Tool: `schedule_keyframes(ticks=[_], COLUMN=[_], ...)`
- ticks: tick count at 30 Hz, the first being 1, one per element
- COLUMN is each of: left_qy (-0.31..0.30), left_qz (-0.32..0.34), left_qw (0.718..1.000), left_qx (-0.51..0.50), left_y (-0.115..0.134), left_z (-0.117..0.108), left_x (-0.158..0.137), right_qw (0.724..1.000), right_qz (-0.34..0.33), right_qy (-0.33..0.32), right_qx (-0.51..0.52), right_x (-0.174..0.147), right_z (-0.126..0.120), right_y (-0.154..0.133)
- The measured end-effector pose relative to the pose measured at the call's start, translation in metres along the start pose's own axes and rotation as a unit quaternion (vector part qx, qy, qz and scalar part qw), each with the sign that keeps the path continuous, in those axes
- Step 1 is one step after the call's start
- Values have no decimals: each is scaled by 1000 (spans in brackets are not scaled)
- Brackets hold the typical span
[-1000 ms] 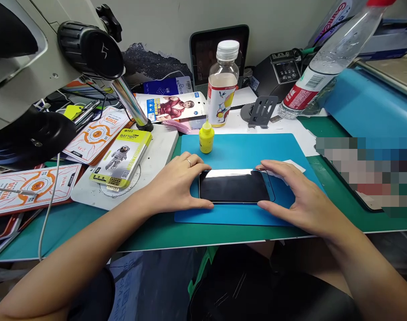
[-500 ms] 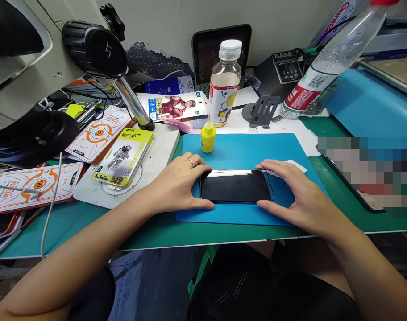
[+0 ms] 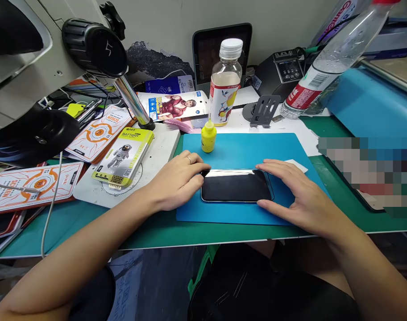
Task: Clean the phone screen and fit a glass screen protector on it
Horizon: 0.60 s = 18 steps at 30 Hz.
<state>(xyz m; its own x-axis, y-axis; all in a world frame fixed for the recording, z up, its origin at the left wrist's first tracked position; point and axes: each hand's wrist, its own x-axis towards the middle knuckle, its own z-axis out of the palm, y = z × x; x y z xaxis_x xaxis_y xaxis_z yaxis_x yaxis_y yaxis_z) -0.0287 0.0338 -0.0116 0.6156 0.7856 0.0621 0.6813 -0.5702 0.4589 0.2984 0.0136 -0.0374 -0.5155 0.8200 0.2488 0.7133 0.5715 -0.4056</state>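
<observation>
The left hand (image 3: pixel 180 182)'s thumb has drawn in from the phone (image 3: pixel 237 187)'s near edge toward its fingers, narrow at the left end. The right hand (image 3: pixel 299 194) spreads wide around the right end; whether either grips, I cannot tell. The phone lies on the mat (image 3: pixel 257 149).

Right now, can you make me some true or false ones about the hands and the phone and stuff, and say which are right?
1. The phone lies on a blue mat. True.
2. The right hand has its thumb spread from its fingers. True.
3. The ring is on the right hand. False: the ring is on the left hand.
4. The yellow bottle lies on its side. False: the yellow bottle stands upright.
5. The phone's screen shows a bright picture. False: it looks dark, with a shiny reflection.
</observation>
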Motion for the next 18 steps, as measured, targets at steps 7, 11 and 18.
schedule_keyframes(ticks=[7, 11, 18], left_qy=[1, 2, 0], left_qz=[17, 28, 29], left_qw=[998, 997, 997], left_qx=[58, 75, 73], left_y=[5, 5, 2], left_z=[2, 2, 2], left_x=[-1, 0, 0], right_qw=[1000, 1000, 1000], right_qz=[4, 5, 4], right_qy=[-4, -6, -9], right_qx=[-2, 3, 3], right_x=[1, 0, 0], right_z=[-2, -1, 0], right_y=[-2, -1, 1])
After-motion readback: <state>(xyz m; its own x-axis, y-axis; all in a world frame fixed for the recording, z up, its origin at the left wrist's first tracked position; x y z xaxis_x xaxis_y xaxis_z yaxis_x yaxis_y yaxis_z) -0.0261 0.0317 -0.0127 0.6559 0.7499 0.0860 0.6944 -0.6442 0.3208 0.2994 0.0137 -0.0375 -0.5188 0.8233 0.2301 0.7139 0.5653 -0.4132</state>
